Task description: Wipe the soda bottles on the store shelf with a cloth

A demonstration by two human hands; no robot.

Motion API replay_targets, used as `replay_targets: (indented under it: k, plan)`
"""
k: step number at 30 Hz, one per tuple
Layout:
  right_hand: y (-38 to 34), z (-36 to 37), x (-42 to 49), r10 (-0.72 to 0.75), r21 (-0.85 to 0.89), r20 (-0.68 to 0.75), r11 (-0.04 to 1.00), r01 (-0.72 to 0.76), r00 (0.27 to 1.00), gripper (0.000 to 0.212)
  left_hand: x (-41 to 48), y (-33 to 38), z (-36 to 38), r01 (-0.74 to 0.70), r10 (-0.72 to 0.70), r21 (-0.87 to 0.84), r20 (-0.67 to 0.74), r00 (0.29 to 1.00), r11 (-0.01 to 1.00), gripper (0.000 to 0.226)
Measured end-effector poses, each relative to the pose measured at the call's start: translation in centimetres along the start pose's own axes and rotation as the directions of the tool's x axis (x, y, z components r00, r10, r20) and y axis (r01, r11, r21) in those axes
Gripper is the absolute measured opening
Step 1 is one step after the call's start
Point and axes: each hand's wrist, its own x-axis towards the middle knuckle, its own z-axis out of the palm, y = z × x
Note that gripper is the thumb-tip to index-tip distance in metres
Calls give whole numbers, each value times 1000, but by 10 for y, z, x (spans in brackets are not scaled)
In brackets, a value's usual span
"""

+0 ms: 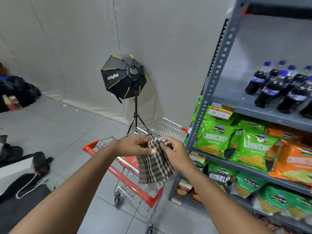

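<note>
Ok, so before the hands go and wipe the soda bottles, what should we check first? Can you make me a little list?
1. Cloth in hand: ok. The left hand and right hand both grip the checkered cloth.
2. Cloth ready to wipe: not ok. It hangs loose and bunched at the top.
3. Soda bottles within sight: ok. The soda bottles stand on the shelf above the snack bags.
4. Bottles upright: ok, as far as the blur shows.
5. Way to the shelf: not ok. The shopping cart sits under the hands, beside the rack.
6. Cloth clean and dry: cannot tell.
</note>
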Motion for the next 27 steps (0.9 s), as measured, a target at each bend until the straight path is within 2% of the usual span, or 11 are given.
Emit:
replay_targets:
  k: [2, 4, 5, 7, 9, 11, 15, 18, 22, 27]
  plan:
    - [-7, -30, -4, -33, 31, -86, 999, 35, 996, 13, 9, 35, 8, -100, 107, 91, -72, 992, 991, 25]
    - [-14, -53, -11, -85, -19, -242, 996, 83, 966, 13, 17, 66, 20, -167, 176, 78, -120, 977, 983, 19]
    - [-17, -68, -18, -142, -77, -358, 990, 122, 923, 17, 22, 84, 27, -200, 202, 23, -132, 971, 979, 16]
    - [-22, -90, -33, -286, -219, -553, 956, 195, 782, 30, 29, 114, 42, -238, 226, -54, -166, 960, 970, 15]
    - [-25, -111, -50, -389, -306, -627, 920, 246, 675, 35, 39, 140, 55, -264, 241, -95, -206, 949, 960, 21]
    - [-24, -131, -68, -454, -342, -618, 890, 300, 642, 35, 50, 166, 70, -319, 283, -155, -218, 934, 935, 21]
    - [-15, -173, -101, -500, -390, -545, 862, 325, 673, 47, 71, 215, 105, -380, 344, -321, -165, 924, 867, 24]
    - [-6, -216, -118, -543, -461, -553, 831, 311, 632, 51, 93, 248, 135, -392, 364, -406, -147, 920, 826, 30]
    - [11, -283, -142, -662, -632, -512, 722, 281, 548, 42, 124, 294, 183, -406, 378, -473, -157, 912, 782, 29]
    - [37, -345, -169, -698, -730, -471, 652, 206, 540, 26, 153, 331, 237, -446, 405, -398, -186, 895, 802, 22]
